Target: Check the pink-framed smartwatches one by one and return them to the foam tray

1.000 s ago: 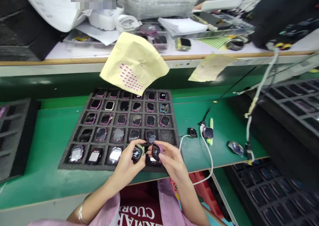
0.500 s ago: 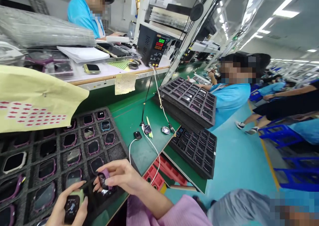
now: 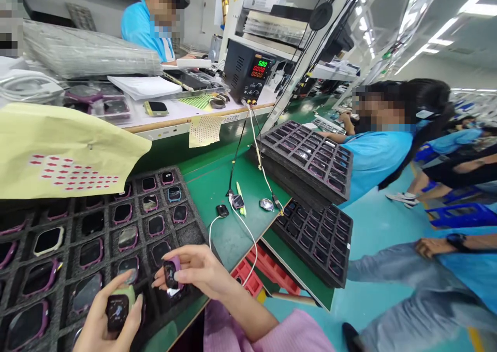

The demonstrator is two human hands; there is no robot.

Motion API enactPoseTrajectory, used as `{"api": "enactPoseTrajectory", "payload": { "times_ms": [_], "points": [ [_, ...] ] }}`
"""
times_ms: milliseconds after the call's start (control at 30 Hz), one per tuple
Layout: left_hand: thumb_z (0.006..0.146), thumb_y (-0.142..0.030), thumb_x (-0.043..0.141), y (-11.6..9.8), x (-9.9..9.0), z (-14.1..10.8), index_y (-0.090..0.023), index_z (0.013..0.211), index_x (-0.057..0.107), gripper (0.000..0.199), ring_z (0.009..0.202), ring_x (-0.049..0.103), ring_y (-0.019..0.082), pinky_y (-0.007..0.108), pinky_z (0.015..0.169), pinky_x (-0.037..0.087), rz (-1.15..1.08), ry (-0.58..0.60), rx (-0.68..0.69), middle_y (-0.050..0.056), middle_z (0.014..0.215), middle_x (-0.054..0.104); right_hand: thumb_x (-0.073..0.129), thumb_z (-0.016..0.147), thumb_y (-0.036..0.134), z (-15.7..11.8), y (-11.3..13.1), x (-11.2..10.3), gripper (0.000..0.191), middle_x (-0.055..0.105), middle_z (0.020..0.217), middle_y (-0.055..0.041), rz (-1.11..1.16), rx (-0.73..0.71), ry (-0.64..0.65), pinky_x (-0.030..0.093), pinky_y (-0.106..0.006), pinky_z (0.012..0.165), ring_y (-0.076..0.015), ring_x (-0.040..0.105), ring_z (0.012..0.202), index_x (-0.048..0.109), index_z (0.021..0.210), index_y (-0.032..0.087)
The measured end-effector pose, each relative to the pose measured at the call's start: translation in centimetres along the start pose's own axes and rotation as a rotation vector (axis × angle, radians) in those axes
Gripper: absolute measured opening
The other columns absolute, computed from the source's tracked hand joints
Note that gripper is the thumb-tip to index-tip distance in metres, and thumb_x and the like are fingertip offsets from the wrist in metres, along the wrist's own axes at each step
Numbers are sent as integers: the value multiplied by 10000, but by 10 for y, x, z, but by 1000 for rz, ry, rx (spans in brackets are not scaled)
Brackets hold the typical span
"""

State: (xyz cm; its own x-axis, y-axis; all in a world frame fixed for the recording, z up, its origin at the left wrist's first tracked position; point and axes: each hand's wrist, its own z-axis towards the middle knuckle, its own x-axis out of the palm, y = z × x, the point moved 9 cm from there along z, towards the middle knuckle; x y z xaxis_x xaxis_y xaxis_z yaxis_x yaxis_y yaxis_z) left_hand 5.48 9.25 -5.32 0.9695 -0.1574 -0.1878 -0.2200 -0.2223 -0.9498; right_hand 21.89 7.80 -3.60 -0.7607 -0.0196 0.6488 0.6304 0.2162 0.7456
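Observation:
My left hand (image 3: 104, 321) holds a green-cased watch (image 3: 118, 306) by its edges, its lit dial facing up, at the bottom left. To its right, my right hand (image 3: 202, 272) pinches a purple-cased watch (image 3: 171, 270) between thumb and fingers. Both hands are over a black foam tray (image 3: 186, 191), whose compartments hold many watch faces, mostly purple-rimmed. One cream-rimmed watch (image 3: 48, 240) lies at the tray's left, and a blue-rimmed one (image 3: 174, 193) near its upper right corner.
Cabled watches (image 3: 237, 202) and a silver round piece (image 3: 266, 204) lie on the green bench (image 3: 217, 171). More foam trays (image 3: 310, 160) stand right. A power supply (image 3: 246, 75) is on the shelf. People in blue sit beyond; another person's arm (image 3: 466, 240) is at right.
The whole view has shifted, so the bench and trays appear farther right. Both hands keep their watches. A person's arm and legs show more fully at the right.

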Motion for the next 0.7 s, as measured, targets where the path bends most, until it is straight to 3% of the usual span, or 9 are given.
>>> {"api": "enactPoseTrajectory", "payload": {
  "times_ms": [100, 200, 300, 400, 700],
  "points": [
    [707, -452, 722, -1, 10, 1, -242, 1283, 455, 668, 528, 543, 119, 207, 441, 463, -128, 110, -50, -12, 789, 594, 805, 735, 304, 1, 1, -1, 468, 697, 1051, -151, -27, 10, 0, 498, -427, 872, -285, 679, 962, 646, 1143, 138],
    [771, -398, 679, -6, 22, 3, -232, 1277, 427, 589, 523, 530, 107, 231, 511, 499, -286, 233, -44, -9, 790, 595, 731, 820, 295, 1, 5, -4, 417, 668, 1139, -159, -79, 16, -12, 489, -433, 894, -279, 663, 1007, 608, 1194, 157],
    [821, -343, 624, -12, 24, 7, -224, 1241, 434, 476, 687, 593, 134, 254, 603, 529, -363, 256, 2, 52, 1008, 598, 676, 867, 285, 3, 5, -8, 391, 649, 1185, -153, -127, 42, -19, 494, -428, 886, -284, 640, 1054, 583, 1232, 180],
    [851, -304, 571, -14, 22, 12, -216, 1258, 414, 445, 790, 607, 160, 265, 643, 533, -390, 255, 22, 63, 1035, 580, 635, 895, 297, 6, 2, -11, 393, 625, 1232, -143, -115, 85, -32, 480, -427, 914, -278, 616, 1098, 559, 1270, 207],
    [864, -279, 504, -20, 26, 12, -197, 1212, 466, 359, 703, 584, 139, 282, 655, 526, -387, 333, 28, 52, 974, 589, 635, 872, 261, 8, -3, -6, 447, 634, 1219, -117, -151, 84, -57, 485, -452, 921, -285, 609, 1098, 537, 1308, 242]
  ]
}}
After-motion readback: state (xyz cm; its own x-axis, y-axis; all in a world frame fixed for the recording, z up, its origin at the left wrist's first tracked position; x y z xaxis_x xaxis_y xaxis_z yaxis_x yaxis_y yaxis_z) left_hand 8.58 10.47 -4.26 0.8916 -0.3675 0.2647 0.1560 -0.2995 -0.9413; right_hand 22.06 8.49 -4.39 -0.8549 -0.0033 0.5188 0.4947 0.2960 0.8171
